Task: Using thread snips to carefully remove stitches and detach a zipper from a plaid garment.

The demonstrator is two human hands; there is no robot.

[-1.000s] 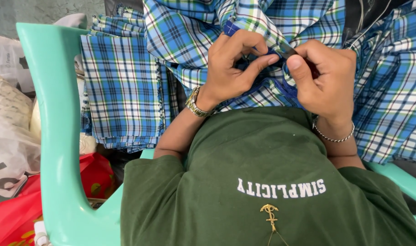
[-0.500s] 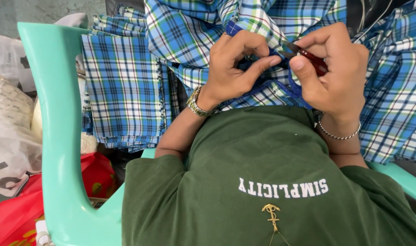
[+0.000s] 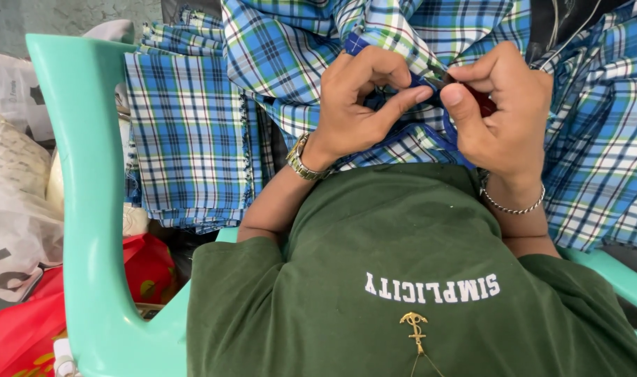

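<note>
A blue, white and green plaid cloth (image 3: 297, 49) lies across my lap and drapes to both sides. My left hand (image 3: 357, 101), with a metal watch on its wrist, pinches a blue edge of the cloth between thumb and forefinger. My right hand (image 3: 503, 115), with a thin silver bracelet, grips a small dark tool with a reddish part (image 3: 465, 87) whose tip meets the same blue edge. The two hands touch at the fingertips. Most of the tool is hidden inside my fingers.
I sit in a mint-green plastic chair (image 3: 88, 209), its arm at the left. A folded stack of the same plaid cloth (image 3: 186, 146) hangs beside it. Pale plastic sacks (image 3: 15, 209) and a red bag (image 3: 25, 328) lie at the lower left.
My right hand has shifted slightly up and turned, bringing the small tool closer to my left fingertips. The left hand keeps its pinch on the blue edge.
</note>
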